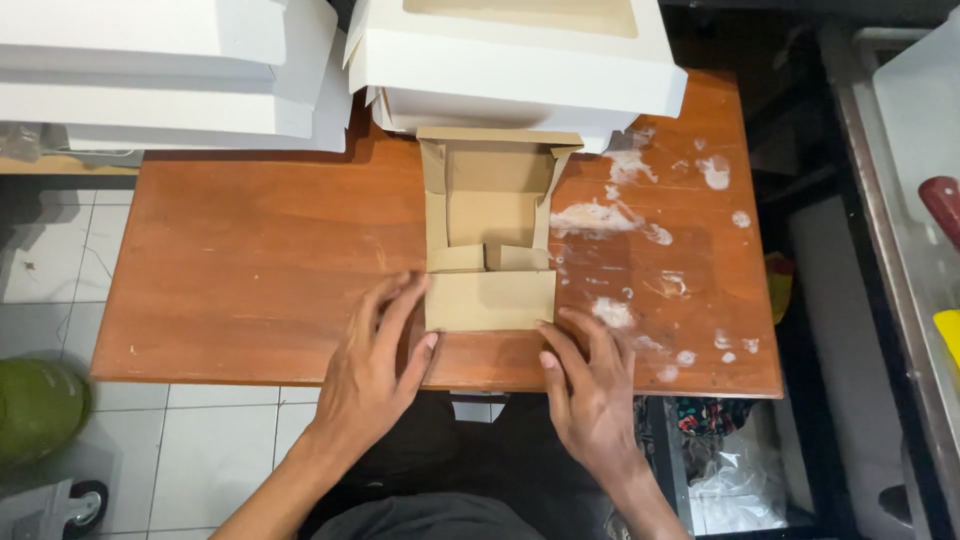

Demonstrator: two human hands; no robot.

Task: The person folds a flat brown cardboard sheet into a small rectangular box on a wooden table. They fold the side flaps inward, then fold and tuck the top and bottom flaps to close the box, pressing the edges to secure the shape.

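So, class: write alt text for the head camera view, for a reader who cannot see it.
Two bare hands, left hand and right hand, press the near flap of a half-folded brown cardboard box on a wooden table. White boxes are stacked at the far edge, and white smears mark the table's right side.

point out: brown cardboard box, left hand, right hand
brown cardboard box [490, 300]: head view, on its flat near flap.
left hand [372, 372]: head view, back of the hand.
right hand [592, 392]: head view, back of the hand.

white boxes [510, 60] cut by top edge; red-handled tool [942, 205] cropped right
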